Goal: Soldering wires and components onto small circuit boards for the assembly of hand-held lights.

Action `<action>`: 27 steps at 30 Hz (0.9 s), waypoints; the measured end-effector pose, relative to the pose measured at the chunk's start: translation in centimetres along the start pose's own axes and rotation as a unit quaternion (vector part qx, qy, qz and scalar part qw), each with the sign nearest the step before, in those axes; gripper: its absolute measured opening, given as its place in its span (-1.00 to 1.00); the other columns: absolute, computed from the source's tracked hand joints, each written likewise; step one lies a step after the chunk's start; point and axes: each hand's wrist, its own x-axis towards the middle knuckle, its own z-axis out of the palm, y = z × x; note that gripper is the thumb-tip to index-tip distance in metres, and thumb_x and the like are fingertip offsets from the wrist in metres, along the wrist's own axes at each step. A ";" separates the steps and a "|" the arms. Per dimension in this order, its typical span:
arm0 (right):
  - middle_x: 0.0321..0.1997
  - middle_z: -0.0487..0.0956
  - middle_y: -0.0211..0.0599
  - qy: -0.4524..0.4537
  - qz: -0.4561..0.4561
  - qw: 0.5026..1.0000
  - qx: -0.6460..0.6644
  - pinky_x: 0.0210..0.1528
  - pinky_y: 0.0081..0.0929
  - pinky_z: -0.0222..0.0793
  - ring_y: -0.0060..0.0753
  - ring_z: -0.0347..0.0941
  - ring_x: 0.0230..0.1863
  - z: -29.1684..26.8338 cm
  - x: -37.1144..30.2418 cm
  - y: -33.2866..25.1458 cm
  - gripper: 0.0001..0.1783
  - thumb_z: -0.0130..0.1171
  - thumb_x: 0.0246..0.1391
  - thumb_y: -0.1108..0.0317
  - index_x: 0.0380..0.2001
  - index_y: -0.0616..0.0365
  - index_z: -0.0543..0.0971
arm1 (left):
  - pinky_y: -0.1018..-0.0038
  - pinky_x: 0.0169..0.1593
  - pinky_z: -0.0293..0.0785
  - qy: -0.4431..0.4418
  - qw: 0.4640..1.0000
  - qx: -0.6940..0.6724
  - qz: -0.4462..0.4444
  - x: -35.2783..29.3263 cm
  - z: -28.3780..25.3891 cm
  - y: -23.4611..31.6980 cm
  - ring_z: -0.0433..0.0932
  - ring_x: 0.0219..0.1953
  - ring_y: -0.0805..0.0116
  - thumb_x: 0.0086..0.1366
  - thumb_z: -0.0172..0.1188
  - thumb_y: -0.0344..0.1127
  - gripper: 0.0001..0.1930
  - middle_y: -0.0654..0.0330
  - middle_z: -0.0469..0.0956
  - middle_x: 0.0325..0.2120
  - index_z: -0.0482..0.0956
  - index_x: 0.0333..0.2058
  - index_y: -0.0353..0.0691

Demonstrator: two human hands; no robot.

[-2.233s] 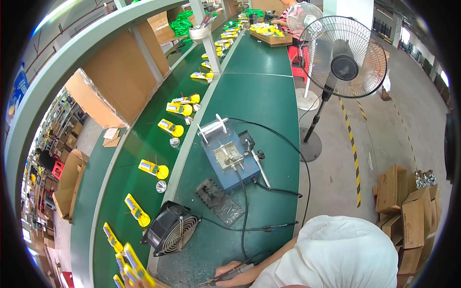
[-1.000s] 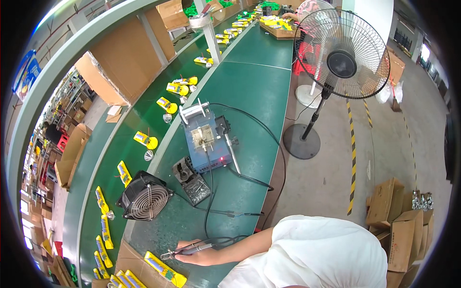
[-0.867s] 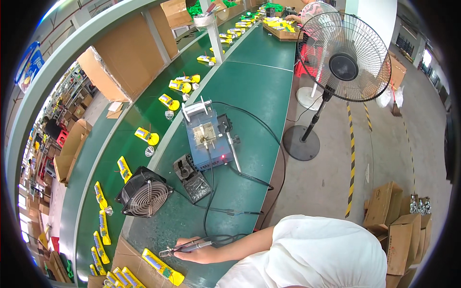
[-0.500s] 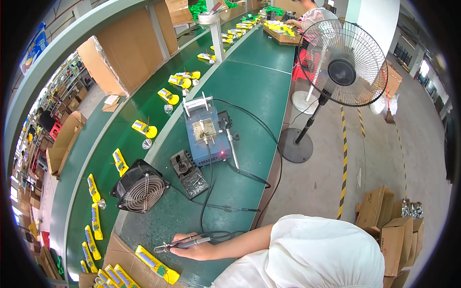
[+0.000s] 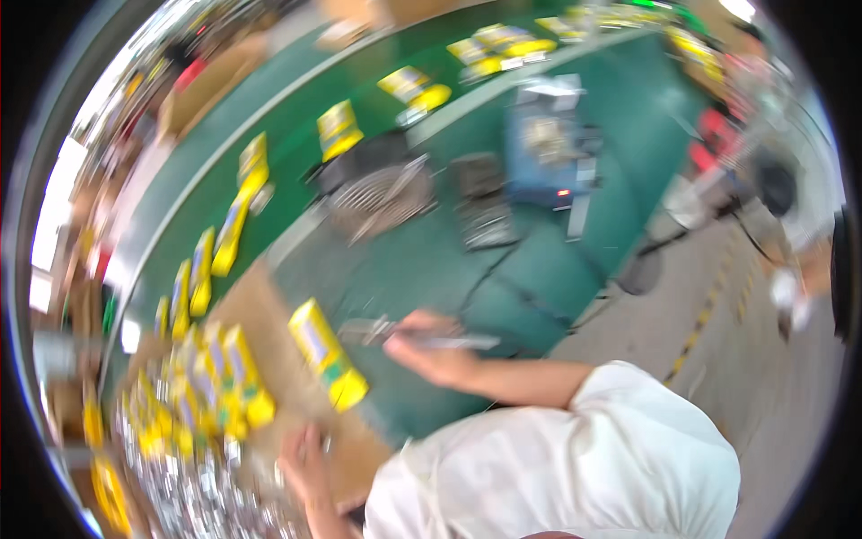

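My right hand (image 5: 433, 349) is closed around a soldering iron (image 5: 462, 341), whose blurred metal tip end points left. Just left of that end lies a yellow torch-like body (image 5: 329, 356) with a pale violet strip and a green patch, resting on the cardboard. Lower left, my left hand (image 5: 305, 460) hovers at the cardboard sheet (image 5: 269, 296) with curled fingers; a small shiny spot shows by them, too smeared to name. Beside it is a pile of similar yellow bodies (image 5: 202, 382), with many shiny silvery pieces (image 5: 193, 490) below.
A blue soldering station (image 5: 539, 171) with a red light stands on the green bench, beside a dark metal stand (image 5: 485, 202) and a black box fan (image 5: 382, 193). More yellow bodies lie along the green belt (image 5: 296, 135). A pedestal fan (image 5: 774, 180) is at right.
My view has swung left and down, blurring the picture. My left hand and the silvery pieces have come into sight. The soldering iron is still in my right hand.
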 end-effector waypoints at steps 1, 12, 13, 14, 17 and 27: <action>-0.51 0.50 -0.30 0.009 -0.037 0.998 -0.053 -0.41 -0.49 0.31 -0.50 0.41 -0.46 -0.5 0.3 -0.2 -0.78 0.20 -0.07 0.23 -0.50 0.19 0.52 | 0.47 -0.32 0.38 0.023 0.999 -0.036 0.000 0.4 1.0 -0.1 0.46 -0.47 0.30 0.13 0.12 -0.39 -0.85 0.09 0.50 -0.56 0.54 -0.44 -0.39; -0.58 0.54 -0.29 -0.058 -0.019 0.998 0.030 -0.54 -0.68 0.35 -0.62 0.45 -0.59 1.0 -1.5 -0.9 -0.79 0.23 -0.10 0.44 -0.40 0.28 0.44 | 0.51 -0.41 0.29 -0.004 0.991 -0.134 0.014 1.7 2.0 -0.9 0.37 -0.50 0.35 0.17 0.13 -0.31 -0.82 0.18 0.36 -0.53 0.54 -0.54 -0.27; -0.58 0.54 -0.29 -0.065 -0.028 0.997 0.022 -0.54 -0.68 0.34 -0.62 0.44 -0.60 1.2 -1.7 -1.1 -0.79 0.24 -0.10 0.44 -0.41 0.28 0.44 | 0.51 -0.41 0.29 -0.018 0.988 -0.151 0.021 1.8 2.2 -0.9 0.36 -0.51 0.36 0.17 0.13 -0.30 -0.81 0.19 0.36 -0.53 0.54 -0.54 -0.27; -0.59 0.54 -0.29 -0.078 -0.029 0.996 0.014 -0.54 -0.68 0.34 -0.61 0.44 -0.60 1.1 -1.9 -1.2 -0.79 0.24 -0.10 0.43 -0.41 0.28 0.44 | 0.51 -0.41 0.29 -0.022 0.988 -0.154 0.021 1.7 2.4 -0.7 0.36 -0.51 0.36 0.17 0.13 -0.30 -0.81 0.19 0.36 -0.53 0.54 -0.54 -0.27; -0.59 0.54 -0.30 -0.105 -0.041 0.993 -0.035 -0.53 -0.67 0.33 -0.61 0.44 -0.59 0.7 -2.5 -1.6 -0.79 0.23 -0.09 0.42 -0.42 0.28 0.44 | 0.51 -0.40 0.30 -0.038 0.988 -0.140 0.057 1.9 3.0 -0.5 0.36 -0.50 0.38 0.16 0.14 -0.32 -0.83 0.20 0.36 -0.53 0.55 -0.54 -0.28; -0.53 0.48 -0.22 -0.101 0.011 0.995 -0.024 -0.53 -0.64 0.37 -0.53 0.43 -0.56 0.7 -2.6 -0.8 -0.81 0.15 -0.03 0.45 -0.38 0.32 0.40 | 0.45 -0.35 0.32 -0.077 0.987 -0.113 0.083 3.7 4.3 0.6 0.36 -0.42 0.27 0.07 0.19 -0.35 -0.87 0.17 0.37 -0.48 0.55 -0.55 -0.29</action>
